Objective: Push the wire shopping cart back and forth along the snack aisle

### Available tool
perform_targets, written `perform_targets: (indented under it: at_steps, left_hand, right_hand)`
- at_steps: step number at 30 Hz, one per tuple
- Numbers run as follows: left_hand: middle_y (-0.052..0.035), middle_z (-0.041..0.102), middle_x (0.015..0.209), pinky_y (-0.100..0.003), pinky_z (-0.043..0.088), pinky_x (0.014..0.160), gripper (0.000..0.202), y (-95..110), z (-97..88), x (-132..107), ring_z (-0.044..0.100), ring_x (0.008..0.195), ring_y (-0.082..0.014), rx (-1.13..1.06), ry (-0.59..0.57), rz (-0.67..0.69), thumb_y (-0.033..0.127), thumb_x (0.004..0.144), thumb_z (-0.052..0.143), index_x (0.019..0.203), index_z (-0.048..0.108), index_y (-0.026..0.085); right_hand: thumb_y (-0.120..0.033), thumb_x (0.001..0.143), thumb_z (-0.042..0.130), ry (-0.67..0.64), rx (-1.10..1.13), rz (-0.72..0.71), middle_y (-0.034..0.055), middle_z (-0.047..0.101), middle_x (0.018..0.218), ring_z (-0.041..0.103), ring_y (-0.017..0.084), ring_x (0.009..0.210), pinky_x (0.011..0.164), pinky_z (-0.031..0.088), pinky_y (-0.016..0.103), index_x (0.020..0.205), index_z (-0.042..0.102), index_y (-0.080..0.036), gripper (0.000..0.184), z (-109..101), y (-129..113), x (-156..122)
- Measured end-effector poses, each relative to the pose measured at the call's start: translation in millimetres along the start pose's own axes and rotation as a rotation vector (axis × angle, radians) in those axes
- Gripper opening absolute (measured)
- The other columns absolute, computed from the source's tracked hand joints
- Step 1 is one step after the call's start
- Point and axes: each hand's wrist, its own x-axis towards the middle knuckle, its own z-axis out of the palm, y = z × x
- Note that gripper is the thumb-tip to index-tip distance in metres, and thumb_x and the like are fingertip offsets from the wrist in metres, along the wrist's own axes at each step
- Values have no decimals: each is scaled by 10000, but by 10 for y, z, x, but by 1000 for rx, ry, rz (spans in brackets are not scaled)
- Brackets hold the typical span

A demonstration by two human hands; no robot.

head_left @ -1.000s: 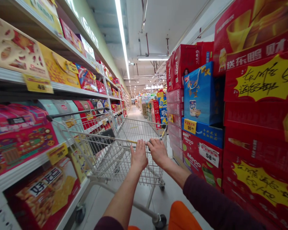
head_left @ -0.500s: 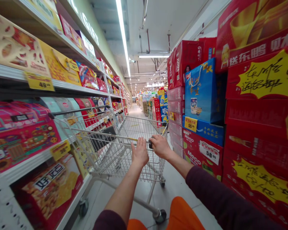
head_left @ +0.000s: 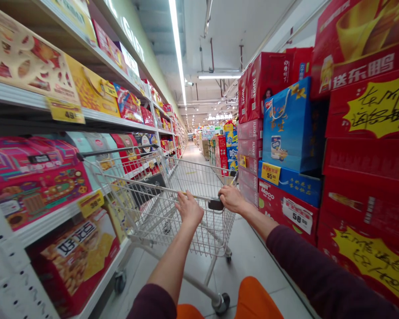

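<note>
A wire shopping cart (head_left: 146, 195) stands at an angle in front of me, its side rim nearest my body. On that rim lies my left hand (head_left: 190, 210), fingers stretched forward over the rail and slightly apart. My right hand (head_left: 232, 198) is closed around the rim's right corner, beside a black plastic corner piece (head_left: 216, 204). The fingertips of both hands are partly hidden behind the rail. The cart's dark push bar (head_left: 118, 150) is at its left end, close to the shelves.
Shelves (head_left: 103, 116) of boxed snacks with yellow price tags line the left. Stacked red drink cartons (head_left: 369, 161) and a blue gift bag (head_left: 286, 128) stand close on the right. A tiled aisle (head_left: 192, 153) runs ahead. A cart wheel (head_left: 221, 303) is near my orange-clothed legs.
My left hand has shifted left along the rim, its fingers spreading. My right hand has moved right, exposing more of the black corner piece. The surroundings have shifted slightly right in view.
</note>
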Motion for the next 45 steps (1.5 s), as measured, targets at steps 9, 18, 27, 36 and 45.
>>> perform_targets:
  at_steps: [9, 18, 27, 36, 45]
  left_hand:
    - [-298, 234, 1449, -432, 245, 1081, 717, -207, 24, 47, 251, 1363, -307, 3, 13, 129, 94, 686, 513, 1359, 282, 7]
    - [-303, 202, 1458, -436, 248, 1082, 704, -352, 34, 81, 235, 1368, -312, -22, 19, 138, 77, 695, 490, 1360, 275, -8]
    - [-272, 142, 1487, -393, 360, 1030, 726, -664, -11, 244, 377, 1301, -300, -91, -49, 114, 48, 691, 466, 1386, 255, 32]
    - [-174, 316, 1459, -544, 221, 1091, 521, -608, -204, 37, 268, 1363, -266, -378, 328, -6, 167, 808, 362, 1324, 400, 104]
    - [-150, 432, 1386, -559, 211, 1090, 449, -474, -103, -221, 384, 1304, -258, -178, 304, 300, 279, 864, 347, 1245, 513, 111]
  right_hand:
    - [-125, 814, 413, 39, 62, 10, 50, 647, 956, 500, 173, 939, 840, 327, 272, 854, 682, -178, 277, 49, -37, -40]
    - [-139, 832, 418, 83, 72, 34, 42, 641, 938, 468, 186, 928, 823, 322, 278, 839, 670, -185, 257, 14, -299, -156]
    - [-148, 834, 441, 132, 100, 24, 44, 634, 952, 462, 196, 940, 816, 342, 301, 870, 673, -199, 240, 83, -677, -222]
    - [-228, 804, 512, 353, 146, -199, 126, 523, 1257, 418, 250, 1100, 944, 363, 395, 1180, 572, -126, 394, 331, -1016, -269]
    - [-164, 875, 412, 357, 71, -330, 137, 552, 1229, 431, 244, 1105, 944, 384, 405, 1194, 564, -120, 356, 499, -870, -213]
